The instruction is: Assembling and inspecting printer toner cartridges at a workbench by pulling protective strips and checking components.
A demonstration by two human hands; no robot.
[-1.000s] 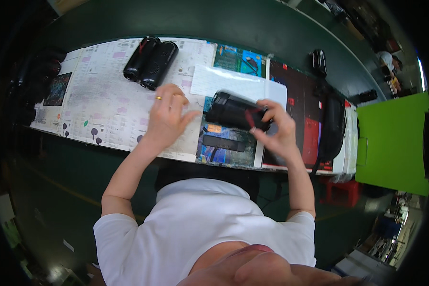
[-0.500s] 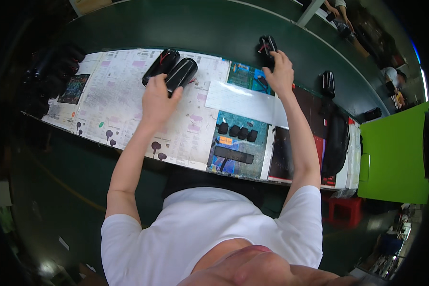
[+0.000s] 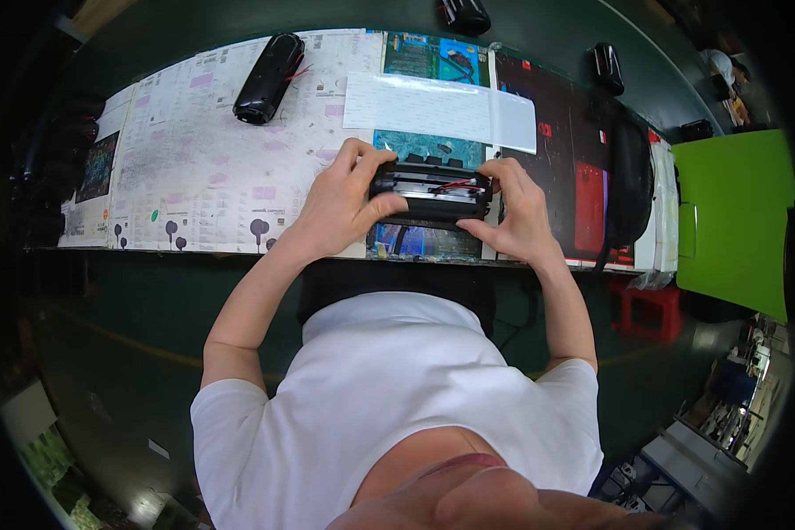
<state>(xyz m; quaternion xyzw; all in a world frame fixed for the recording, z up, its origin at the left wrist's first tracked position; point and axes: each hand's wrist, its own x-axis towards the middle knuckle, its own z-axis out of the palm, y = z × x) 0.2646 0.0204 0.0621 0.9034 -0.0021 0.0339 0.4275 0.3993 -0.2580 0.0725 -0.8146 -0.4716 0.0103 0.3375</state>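
Both my hands hold a black cylindrical casing [image 3: 442,208] level over the near edge of the table. Its long open recess faces up, with pale strips and thin red and black wires inside. My left hand [image 3: 343,199] grips the left end, thumb along the near side and fingers over the far side. My right hand [image 3: 519,210] closes around the right end in the same way. A similar glossy black casing [image 3: 269,79] lies tilted on the paper-covered table [image 3: 208,146] to the far left, a red wire sticking out of its right side.
Beyond my hands lies a translucent white sheet [image 3: 415,102]. Black casings [image 3: 608,69] also rest on the green surface behind the table. More black items [image 3: 57,168] crowd the left end. A long black object [image 3: 629,181] and a green panel [image 3: 733,221] stand right.
My right hand has left the casing on the far green surface. One of the two casings by my left hand has come nearer, into both hands. The view has tilted down.
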